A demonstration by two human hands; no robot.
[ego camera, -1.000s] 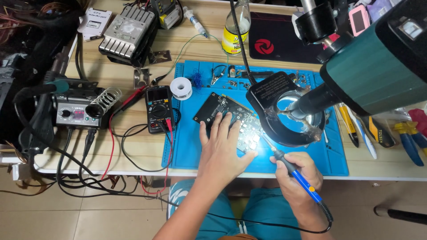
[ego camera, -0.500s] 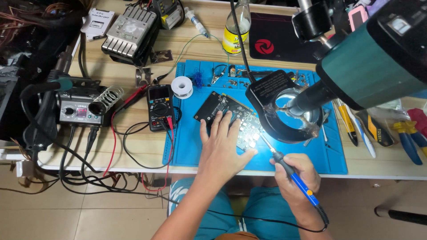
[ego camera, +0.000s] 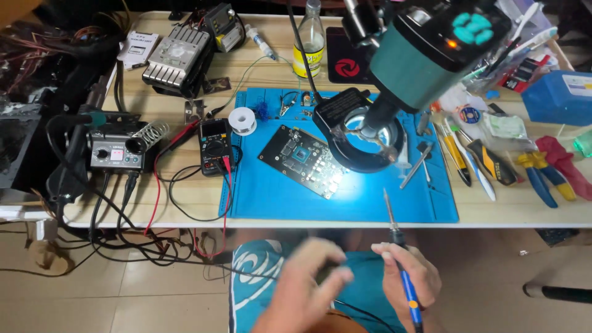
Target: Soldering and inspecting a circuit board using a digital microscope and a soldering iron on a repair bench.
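The left hand (ego camera: 308, 277) has been pulled back off the circuit board (ego camera: 306, 160) and is now blurred in front of the lap, fingers loosely curled on nothing that can be made out. The board is left bare on the blue mat (ego camera: 271, 197), partly under the ring light (ego camera: 364, 139) of the microscope (ego camera: 431, 49). The soldering iron (ego camera: 398, 259) is held pen-style in the closed grip of the right hand (ego camera: 410, 277), its tip lifted clear over the counter (ego camera: 185, 206) edge (no contact with the board), so the joint work looks paused. A white leaflet (ego camera: 137, 49) lies far left, a yellow-labelled bottle (ego camera: 310, 43) stands behind the mat, and a blue box (ego camera: 558, 95) sits at right.
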